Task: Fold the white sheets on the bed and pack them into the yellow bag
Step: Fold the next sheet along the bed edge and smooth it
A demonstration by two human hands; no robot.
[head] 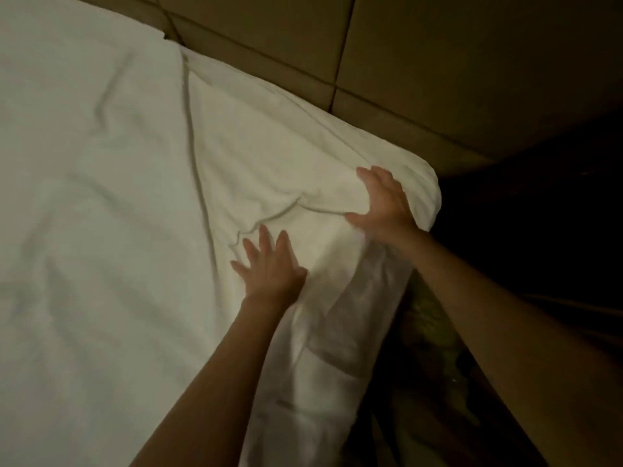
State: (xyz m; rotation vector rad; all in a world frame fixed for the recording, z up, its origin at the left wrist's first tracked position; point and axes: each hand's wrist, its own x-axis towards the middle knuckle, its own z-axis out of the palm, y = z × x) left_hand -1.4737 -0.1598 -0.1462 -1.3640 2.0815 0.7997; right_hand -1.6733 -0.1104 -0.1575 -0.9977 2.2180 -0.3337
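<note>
The white sheet (pixel 101 197) lies spread over the bed, its folded edge running down the middle. Your left hand (pixel 269 264) presses flat on it with fingers spread, and your right hand (pixel 382 205) rests open on the bunched cloth at the bed's corner, beside the padded wall (pixel 404 62).

Dim, warm, yellowish light; whole frame soft and grainy. White sheet (pixel 101 197) was brightest area, creases casting faint shadows. Right side beyond bed edge sank into near-black. Hands slightly motion-blurred. Wall panel (pixel 438 62) lines bent from wide-angle distortion.
</note>
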